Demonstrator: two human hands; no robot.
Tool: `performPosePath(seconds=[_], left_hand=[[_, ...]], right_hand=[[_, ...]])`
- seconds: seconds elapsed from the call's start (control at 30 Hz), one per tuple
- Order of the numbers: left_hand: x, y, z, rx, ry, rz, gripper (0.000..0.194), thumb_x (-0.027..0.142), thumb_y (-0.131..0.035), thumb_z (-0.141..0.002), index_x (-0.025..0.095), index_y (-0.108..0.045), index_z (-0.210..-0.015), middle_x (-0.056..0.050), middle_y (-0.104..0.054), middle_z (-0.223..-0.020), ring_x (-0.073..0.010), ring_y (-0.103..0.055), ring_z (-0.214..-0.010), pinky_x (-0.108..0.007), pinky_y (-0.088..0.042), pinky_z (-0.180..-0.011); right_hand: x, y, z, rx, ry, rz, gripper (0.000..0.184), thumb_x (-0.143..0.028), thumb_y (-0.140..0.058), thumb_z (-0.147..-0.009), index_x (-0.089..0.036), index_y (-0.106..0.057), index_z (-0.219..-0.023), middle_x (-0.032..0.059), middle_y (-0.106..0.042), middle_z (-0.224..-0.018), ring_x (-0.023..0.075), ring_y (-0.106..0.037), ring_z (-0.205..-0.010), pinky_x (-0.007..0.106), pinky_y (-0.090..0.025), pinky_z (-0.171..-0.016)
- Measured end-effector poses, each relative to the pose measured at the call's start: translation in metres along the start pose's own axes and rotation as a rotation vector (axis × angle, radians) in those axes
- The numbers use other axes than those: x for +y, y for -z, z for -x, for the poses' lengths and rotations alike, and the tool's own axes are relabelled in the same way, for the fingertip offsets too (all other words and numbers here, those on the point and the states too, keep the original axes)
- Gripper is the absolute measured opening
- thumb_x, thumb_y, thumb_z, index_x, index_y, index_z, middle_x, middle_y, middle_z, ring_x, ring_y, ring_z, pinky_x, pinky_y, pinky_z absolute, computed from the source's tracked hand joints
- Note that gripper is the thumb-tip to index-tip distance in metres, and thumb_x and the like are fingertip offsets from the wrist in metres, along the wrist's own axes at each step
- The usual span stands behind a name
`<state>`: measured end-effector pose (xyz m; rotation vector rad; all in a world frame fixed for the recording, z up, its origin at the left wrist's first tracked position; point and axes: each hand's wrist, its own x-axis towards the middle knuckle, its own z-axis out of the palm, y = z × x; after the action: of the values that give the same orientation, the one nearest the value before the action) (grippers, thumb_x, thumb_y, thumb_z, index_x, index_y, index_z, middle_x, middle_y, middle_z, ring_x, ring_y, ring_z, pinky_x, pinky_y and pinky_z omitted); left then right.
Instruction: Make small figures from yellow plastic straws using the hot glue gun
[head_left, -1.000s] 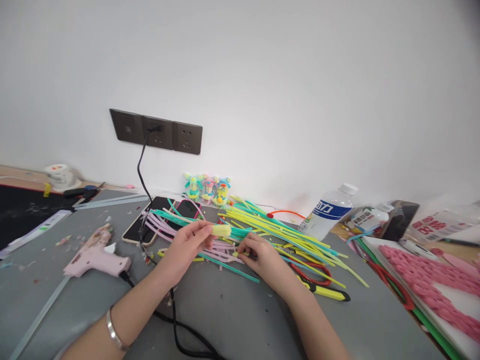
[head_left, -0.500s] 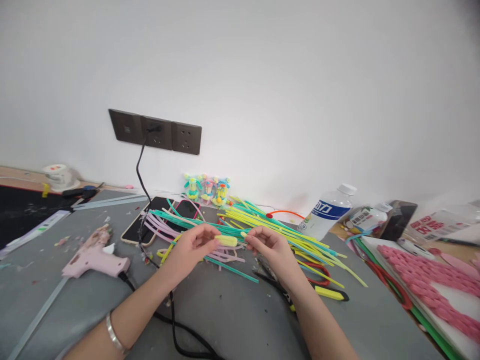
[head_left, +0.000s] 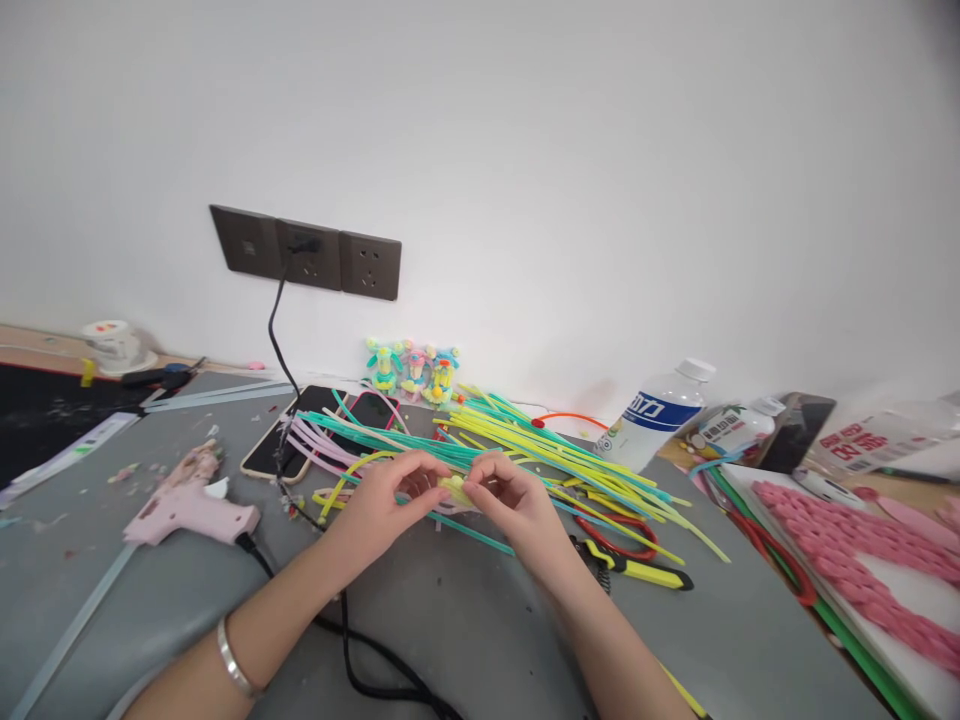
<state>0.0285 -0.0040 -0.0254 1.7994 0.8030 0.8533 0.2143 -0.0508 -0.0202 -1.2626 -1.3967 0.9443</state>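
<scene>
Between my two hands is a short, pale yellow piece of fuzzy pipe cleaner (head_left: 453, 488), partly covered by my fingers. My left hand (head_left: 396, 497) pinches its left side between thumb and fingers. From the right, my right hand (head_left: 516, 503) is closed at its other end, thumb and fingertips pressed on the yellow; any small separate bit there is hidden. Behind and under the hands lies a loose bundle of yellow, teal and lilac pipe cleaners (head_left: 555, 449). Three small pipe-cleaner figures (head_left: 414, 371) stand against the wall.
A pink glue gun (head_left: 193, 512) lies left, its black cord (head_left: 375, 652) crossing the table. Phones (head_left: 268, 448) rest under the bundle. Right are yellow-handled pliers (head_left: 637, 570), a water bottle (head_left: 649, 414) and a pink knitted piece (head_left: 847, 555). A socket panel (head_left: 306, 252) is on the wall.
My hands have come together: the right fingertips, apart from the yellow piece before with a small yellow bit, now meet it. The view has shifted slightly, and the pliers show more.
</scene>
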Motion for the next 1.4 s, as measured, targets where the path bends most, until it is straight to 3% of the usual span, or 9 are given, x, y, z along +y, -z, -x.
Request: performPosePath(seconds=[0.13,0.43,0.63,0.83,1.1,1.4], left_hand=[[0.001,0.000,0.001,-0.016,-0.015,0.002,0.016,0.034,-0.059,-0.089,0.019,-0.066,-0.095,-0.004,-0.070,-0.087,-0.0187,-0.067,-0.079,-0.027,-0.054,-0.071],[0.002,-0.002,0.001,-0.008,-0.030,0.007,0.015,0.032,-0.061,-0.088,0.019,-0.066,-0.093,-0.004,-0.071,-0.085,-0.0184,-0.067,-0.077,-0.027,-0.054,-0.069],[0.006,-0.003,0.002,0.010,-0.055,0.010,0.012,0.029,-0.058,-0.089,0.019,-0.064,-0.088,-0.003,-0.067,-0.082,-0.0165,-0.065,-0.075,-0.025,-0.052,-0.068],[0.004,0.000,0.001,0.089,-0.024,0.139,0.012,0.030,-0.060,-0.087,0.019,-0.062,-0.088,-0.003,-0.063,-0.084,-0.0162,-0.063,-0.077,-0.025,-0.053,-0.070],[0.003,-0.002,0.001,0.059,0.017,0.226,0.016,0.033,-0.065,-0.086,0.018,-0.065,-0.090,-0.004,-0.066,-0.085,-0.0165,-0.063,-0.078,-0.026,-0.055,-0.071],[0.001,-0.003,0.003,0.053,-0.013,0.256,0.014,0.030,-0.068,-0.086,0.018,-0.070,-0.091,-0.005,-0.071,-0.089,-0.0172,-0.067,-0.082,-0.027,-0.058,-0.074]], right_hand=[[0.001,-0.002,-0.001,0.013,0.062,0.053,0.023,-0.040,-0.068,-0.081,-0.021,-0.061,-0.070,0.0059,-0.062,-0.086,0.0217,-0.056,-0.086,0.030,-0.041,-0.066],[-0.002,-0.003,0.002,0.006,0.075,0.130,0.013,-0.031,-0.067,-0.079,-0.021,-0.064,-0.070,0.0060,-0.061,-0.089,0.0223,-0.058,-0.089,0.031,-0.041,-0.070],[-0.002,-0.005,0.003,0.002,0.090,0.083,0.017,-0.034,-0.068,-0.082,-0.022,-0.063,-0.071,0.0048,-0.060,-0.084,0.0213,-0.056,-0.087,0.030,-0.043,-0.069],[0.005,-0.005,0.003,0.005,0.048,-0.146,0.027,-0.049,-0.065,-0.087,-0.023,-0.063,-0.095,0.0042,-0.061,-0.091,0.0179,-0.057,-0.079,0.028,-0.046,-0.064],[-0.003,-0.006,0.003,-0.023,0.071,-0.108,0.022,-0.042,-0.067,-0.086,-0.022,-0.063,-0.080,0.0044,-0.059,-0.087,0.0192,-0.057,-0.082,0.030,-0.045,-0.068],[-0.006,-0.007,0.004,-0.051,0.071,-0.151,0.025,-0.043,-0.066,-0.085,-0.021,-0.058,-0.077,0.0046,-0.058,-0.087,0.0192,-0.057,-0.082,0.030,-0.046,-0.070]])
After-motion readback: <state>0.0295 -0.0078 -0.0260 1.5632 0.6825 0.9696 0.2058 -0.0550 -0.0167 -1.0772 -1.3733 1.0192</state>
